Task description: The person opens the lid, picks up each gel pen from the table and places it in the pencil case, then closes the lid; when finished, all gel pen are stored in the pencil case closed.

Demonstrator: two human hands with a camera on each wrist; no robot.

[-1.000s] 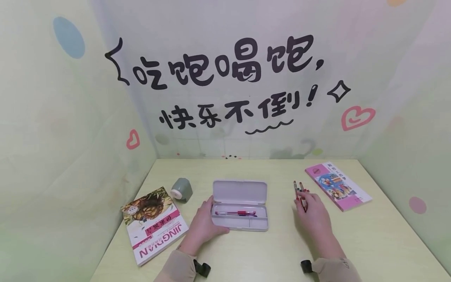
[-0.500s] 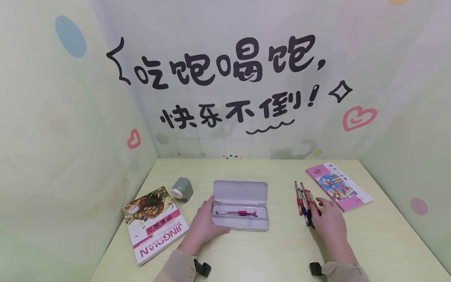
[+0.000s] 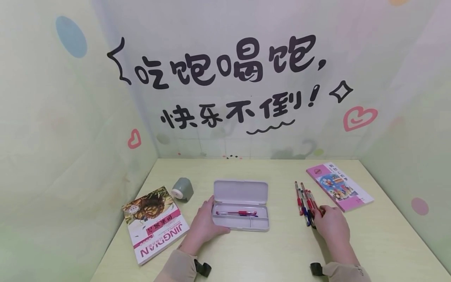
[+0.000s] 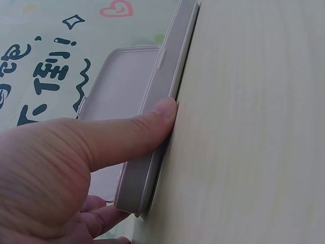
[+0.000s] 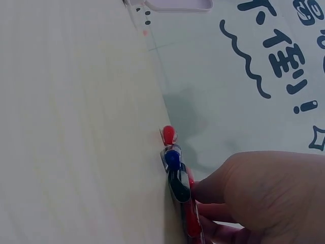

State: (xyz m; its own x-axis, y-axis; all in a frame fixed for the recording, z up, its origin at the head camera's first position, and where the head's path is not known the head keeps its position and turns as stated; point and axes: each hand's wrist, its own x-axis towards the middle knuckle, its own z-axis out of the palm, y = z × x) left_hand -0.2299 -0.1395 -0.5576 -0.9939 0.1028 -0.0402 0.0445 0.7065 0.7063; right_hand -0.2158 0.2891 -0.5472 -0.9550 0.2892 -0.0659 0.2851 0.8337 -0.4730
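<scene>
An opened pale pencil case (image 3: 241, 223) lies mid-table with its lid raised. Inside its longer compartment is a pen with a red grip (image 3: 243, 213), and a darker one shows partly beneath it. My left hand (image 3: 205, 221) holds the case at its left end; in the left wrist view the thumb (image 4: 157, 114) presses the front wall. To the right, several gel pens (image 3: 302, 203) with red, blue and dark grips lie side by side. My right hand (image 3: 332, 225) pinches a red pen (image 5: 192, 218) at the right of this bunch, its fingers partly hiding it.
A grey-green pencil sharpener (image 3: 183, 189) stands left of the case, behind a book (image 3: 155, 225) with a brown picture. A pink-and-white booklet (image 3: 339, 186) lies at the back right. Printed walls (image 3: 225, 145) enclose the table (image 3: 260, 254) at the back and sides.
My right hand has moved right and toward me, from over the pens to their right side, and now pinches a red pen. The left hand stays on the case.
</scene>
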